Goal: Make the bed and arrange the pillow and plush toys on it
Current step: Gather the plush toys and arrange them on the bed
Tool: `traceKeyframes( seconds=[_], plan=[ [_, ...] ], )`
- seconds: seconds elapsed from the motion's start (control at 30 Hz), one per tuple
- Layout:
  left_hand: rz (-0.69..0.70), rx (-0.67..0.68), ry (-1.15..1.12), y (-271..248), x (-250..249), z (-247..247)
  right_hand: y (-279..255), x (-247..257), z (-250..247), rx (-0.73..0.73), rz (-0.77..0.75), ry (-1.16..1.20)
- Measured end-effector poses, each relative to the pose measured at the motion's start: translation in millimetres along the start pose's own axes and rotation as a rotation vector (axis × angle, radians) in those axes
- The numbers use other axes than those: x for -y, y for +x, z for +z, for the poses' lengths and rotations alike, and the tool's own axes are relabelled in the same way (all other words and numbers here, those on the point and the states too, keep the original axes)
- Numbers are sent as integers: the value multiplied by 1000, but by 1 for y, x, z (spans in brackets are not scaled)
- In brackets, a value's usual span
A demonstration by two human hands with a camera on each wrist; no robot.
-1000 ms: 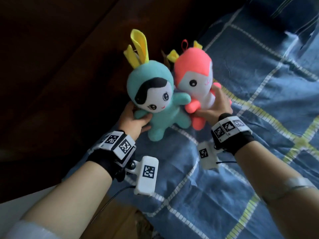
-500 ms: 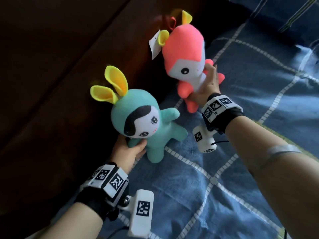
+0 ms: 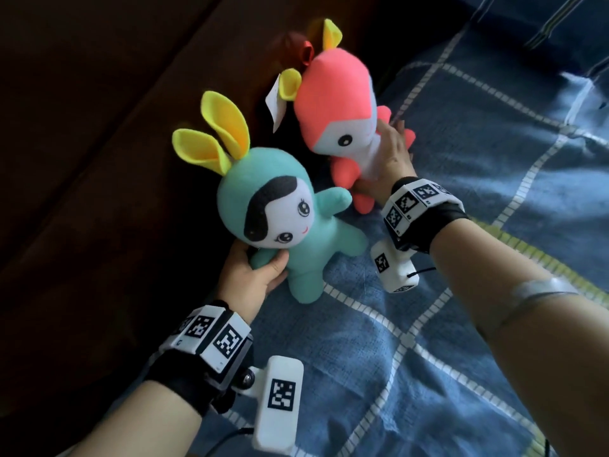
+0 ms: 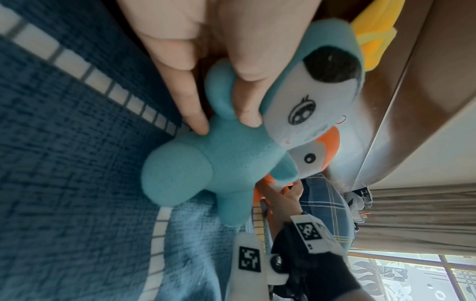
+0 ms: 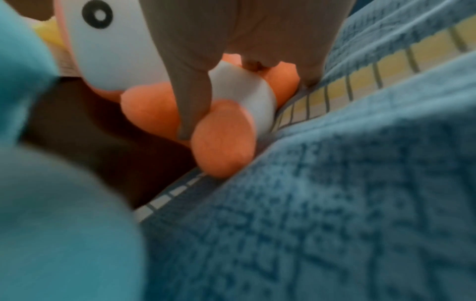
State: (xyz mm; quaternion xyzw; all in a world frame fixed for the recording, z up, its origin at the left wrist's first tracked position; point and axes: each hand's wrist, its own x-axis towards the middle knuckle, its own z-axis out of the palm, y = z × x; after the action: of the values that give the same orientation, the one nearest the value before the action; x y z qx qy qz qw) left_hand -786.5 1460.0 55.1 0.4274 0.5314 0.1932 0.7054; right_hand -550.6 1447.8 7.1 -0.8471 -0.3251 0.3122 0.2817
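Observation:
A teal plush doll with yellow ears leans against the dark headboard at the bed's left edge. My left hand grips it by one arm and its side; in the left wrist view my fingers curl round the teal plush doll's arm. Just behind it stands a coral plush with a white face and a paper tag. My right hand holds the coral plush round its body; in the right wrist view my thumb and fingers wrap the coral plush on the blanket.
A blue blanket with white and yellow check lines covers the bed. A dark blue striped pillow lies at the top right. The dark wooden headboard runs along the left side, close behind both toys.
Both toys have come back closer together. My right hand has lowered the coral plush toward the blanket, and my left hand has shifted the teal doll up and to the right.

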Motion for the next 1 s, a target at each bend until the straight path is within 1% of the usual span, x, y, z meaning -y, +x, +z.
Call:
traceKeyframes(
  seconds=[0.07, 0.1, 0.17, 0.23, 0.27, 0.3, 0.33, 0.4, 0.43, 0.53, 0.6, 0.7, 0.8, 0.9, 1.0],
  plan=[
    [-19, -14, 1, 0, 3, 1, -13, -3, -7, -3, -58, 28],
    [-26, -26, -3, 0, 5, 1, -18, -7, -8, -34, -89, 54],
    [-31, -56, -18, 1, 8, 1, -35, -19, -9, -167, -109, 113],
    [-25, -80, -50, 1, 8, 2, -55, -33, -4, -271, -83, 228],
    [-18, -88, -69, 1, 8, 3, -66, -38, 0, -268, -45, 305],
    [-12, -94, -85, 2, 8, 4, -77, -42, 6, -221, 11, 380],
    [-4, -95, -91, 2, 7, 5, -87, -44, 14, -142, 65, 447],
    [11, -95, -96, 2, 6, 7, -101, -45, 30, -19, 109, 556],
    [16, -95, -99, 3, 6, 8, -106, -44, 37, 2, 106, 597],
    [26, -90, -90, 3, 8, 11, -108, -37, 47, -34, 79, 647],
    [9, -85, -60, 4, 10, 13, -102, -38, 50, -56, 114, 663],
    [-49, -119, -1, 6, 16, 15, -94, -41, 53, -38, 178, 602],
    [-72, -157, 45, 6, 21, 11, -94, -42, 52, -23, 186, 540],
    [-104, -144, 71, 0, 26, 7, -103, -43, 47, -18, 184, 515],
    [-186, -125, 209, -12, 35, 3, -123, -45, 41, -22, 222, 465]
  ],
)
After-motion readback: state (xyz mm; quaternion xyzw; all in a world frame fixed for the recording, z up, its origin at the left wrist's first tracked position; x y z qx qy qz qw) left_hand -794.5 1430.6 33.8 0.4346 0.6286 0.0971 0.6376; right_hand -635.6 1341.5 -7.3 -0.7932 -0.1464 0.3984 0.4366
